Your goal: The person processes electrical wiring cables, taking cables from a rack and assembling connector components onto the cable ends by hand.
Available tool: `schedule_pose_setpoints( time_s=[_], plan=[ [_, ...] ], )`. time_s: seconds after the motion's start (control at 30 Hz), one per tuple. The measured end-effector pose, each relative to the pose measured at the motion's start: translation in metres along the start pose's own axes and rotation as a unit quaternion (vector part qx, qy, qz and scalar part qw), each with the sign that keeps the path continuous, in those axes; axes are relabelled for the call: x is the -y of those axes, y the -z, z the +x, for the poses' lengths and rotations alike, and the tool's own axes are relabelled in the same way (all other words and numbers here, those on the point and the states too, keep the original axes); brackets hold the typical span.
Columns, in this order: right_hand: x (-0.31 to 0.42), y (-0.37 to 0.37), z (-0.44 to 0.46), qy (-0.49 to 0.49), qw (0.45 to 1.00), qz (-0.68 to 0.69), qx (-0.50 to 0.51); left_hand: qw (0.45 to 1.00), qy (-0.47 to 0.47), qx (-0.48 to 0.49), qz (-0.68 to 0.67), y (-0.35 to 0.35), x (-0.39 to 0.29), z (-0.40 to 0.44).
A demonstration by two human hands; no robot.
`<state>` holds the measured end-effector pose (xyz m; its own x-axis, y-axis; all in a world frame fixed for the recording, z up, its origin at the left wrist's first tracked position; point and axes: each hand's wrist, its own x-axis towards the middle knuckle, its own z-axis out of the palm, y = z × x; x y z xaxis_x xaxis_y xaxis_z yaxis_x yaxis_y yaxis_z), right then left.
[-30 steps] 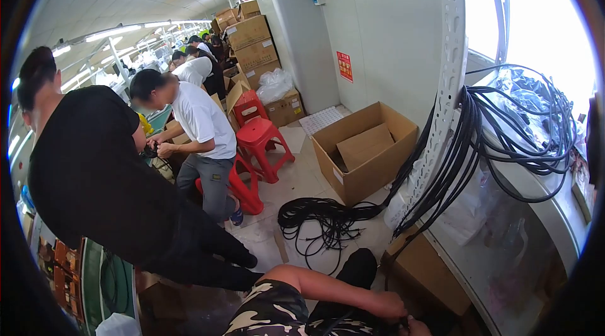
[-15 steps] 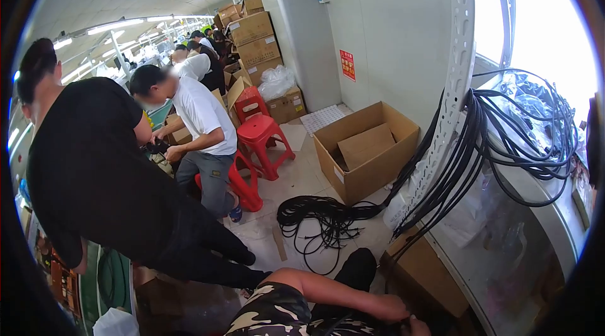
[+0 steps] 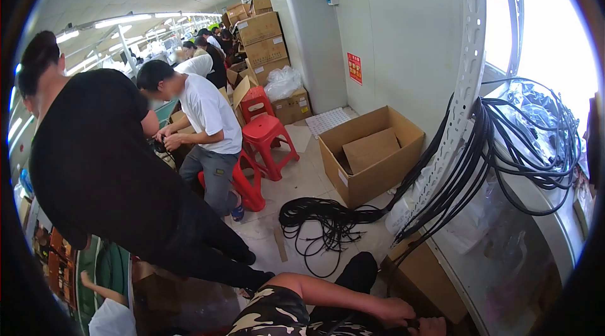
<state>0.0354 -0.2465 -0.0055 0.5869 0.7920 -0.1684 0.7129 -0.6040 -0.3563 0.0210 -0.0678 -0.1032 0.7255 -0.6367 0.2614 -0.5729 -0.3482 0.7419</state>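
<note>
At the bottom edge, my left hand [image 3: 396, 311] has its fingers curled in, close to a dark cable end; what it pinches is too small to make out. My right hand [image 3: 432, 326] is beside it, cut by the frame's lower edge, its fingers bent near the same dark piece. A black cable bundle [image 3: 463, 166] hangs over the perforated metal post [image 3: 465, 71] above my hands, with loops on the shelf at right. More black cables [image 3: 321, 216] lie coiled on the floor. Camouflage-patterned clothing [image 3: 271, 311] covers my lap.
An open cardboard box [image 3: 372, 156] stands by the wall; another box [image 3: 428, 279] is beside my hands. Red stools [image 3: 268, 140] stand further back. A person in black [image 3: 101, 153] and one in white [image 3: 205, 112] work at left. Stacked cartons [image 3: 261, 46] line the wall.
The view has shifted slightly. My right hand has moved a little rightward, away from my left. A person's arm and white sleeve now show at lower left.
</note>
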Motion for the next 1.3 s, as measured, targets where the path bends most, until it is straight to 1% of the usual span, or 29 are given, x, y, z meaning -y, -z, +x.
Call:
schedule_pose_setpoints(
  time_s=[0.03,0.1,0.17,0.23,0.27,0.3,0.33,0.43,0.5,0.57,0.6,0.63,0.67,0.73,0.77,0.8,0.83,0.87,0.93,0.97,1.0,1.03,1.07,1.13,1.17,1.2,1.23,1.27,1.3],
  plan=[
    [0.003,0.004,0.002,0.004,0.999,-0.027,0.032,1.0,0.003,0.004,0.002,0.004,-0.002,0.001],
    [0.001,-0.003,0.004,0.002,0.998,-0.038,0.046,0.992,0.049,0.099,0.056,0.013,-0.007,0.005],
    [0.0,-0.015,0.001,-0.001,0.997,-0.054,0.06,0.99,0.055,0.11,0.076,0.013,-0.007,0.004],
    [0.0,-0.034,-0.006,-0.086,0.989,0.102,-0.062,0.987,0.059,0.117,0.094,0.016,-0.01,0.005],
    [-0.002,-0.039,-0.007,-0.087,0.989,0.102,-0.061,0.987,0.068,0.113,0.096,0.019,-0.013,0.006],
    [-0.003,-0.043,-0.006,-0.15,0.955,0.253,-0.026,0.986,0.076,0.11,0.098,0.021,-0.015,0.006],
    [-0.004,-0.045,-0.007,-0.21,0.894,0.397,0.01,0.986,0.077,0.111,0.097,0.016,-0.011,0.005],
    [-0.003,-0.042,-0.009,-0.172,0.916,0.361,-0.023,0.984,0.088,0.1,0.12,0.008,-0.003,0.004],
    [-0.001,-0.037,-0.012,-0.136,0.935,0.323,-0.056,0.991,0.05,0.104,0.069,0.014,-0.003,0.004],
    [-0.001,-0.023,-0.009,-0.118,0.943,0.303,-0.074,0.989,0.059,0.128,0.038,0.026,-0.005,0.01],
    [-0.002,-0.007,-0.003,-0.062,0.986,0.155,-0.02,0.986,0.07,0.152,0.006,0.028,-0.006,0.011],
    [-0.002,0.001,0.0,-0.005,0.999,0.003,0.036,0.986,0.068,0.152,0.004,0.025,-0.006,0.011],
    [-0.002,-0.005,-0.003,-0.006,0.999,0.002,0.037,0.989,0.054,0.135,-0.001,0.02,-0.004,0.012],
    [-0.002,-0.03,-0.006,-0.126,0.984,0.104,-0.07,0.992,0.039,0.118,-0.005,0.024,-0.012,0.015],
    [-0.007,-0.04,-0.005,-0.127,0.984,0.103,-0.069,0.988,0.092,0.121,0.003,0.029,-0.022,0.015],
    [-0.011,-0.046,-0.002,-0.217,0.935,0.28,-0.017,0.981,0.146,0.125,0.01,0.032,-0.029,0.015],
    [-0.015,-0.05,0.0,-0.296,0.845,0.445,0.033,0.981,0.146,0.127,0.009,0.03,-0.028,0.014],
    [-0.016,-0.054,-0.002,-0.297,0.844,0.446,0.033,0.983,0.138,0.123,0.019,0.028,-0.025,0.011],
    [-0.008,-0.051,-0.006,-0.152,0.927,0.341,-0.043,0.984,0.131,0.122,0.028,0.028,-0.019,0.006],
    [-0.009,-0.042,-0.008,-0.153,0.927,0.341,-0.043,0.984,0.089,0.156,0.001,0.033,-0.013,0.006],
    [-0.007,-0.025,-0.006,-0.063,0.976,0.208,-0.016,0.981,0.046,0.189,-0.026,0.037,-0.011,0.006],
    [-0.005,-0.01,-0.002,0.028,0.997,0.07,0.011,0.981,0.046,0.189,-0.027,0.041,-0.014,0.008],
    [-0.002,0.0,0.003,0.028,0.997,0.069,0.012,0.98,0.063,0.184,-0.038,0.044,-0.019,0.01],
    [0.008,0.015,0.01,-0.023,0.984,-0.006,0.177,0.98,0.078,0.175,-0.05,0.041,-0.02,0.01],
    [0.008,0.006,0.007,-0.023,0.984,-0.009,0.178,0.983,0.066,0.171,-0.011,0.035,-0.015,0.008],
    [0.007,-0.012,0.0,-0.088,0.985,0.085,0.119,0.984,0.055,0.167,0.026,0.031,-0.011,0.008],
    [0.007,-0.026,-0.005,-0.151,0.971,0.178,0.06,0.985,0.055,0.164,0.024,0.03,-0.011,0.006],
    [0.005,-0.036,-0.007,-0.15,0.971,0.176,0.063,0.986,0.06,0.157,0.017,0.029,-0.011,0.005],
    [0.005,-0.045,-0.008,-0.151,0.948,0.279,0.017,0.986,0.064,0.151,0.009,0.027,-0.012,0.002]
  ],
)
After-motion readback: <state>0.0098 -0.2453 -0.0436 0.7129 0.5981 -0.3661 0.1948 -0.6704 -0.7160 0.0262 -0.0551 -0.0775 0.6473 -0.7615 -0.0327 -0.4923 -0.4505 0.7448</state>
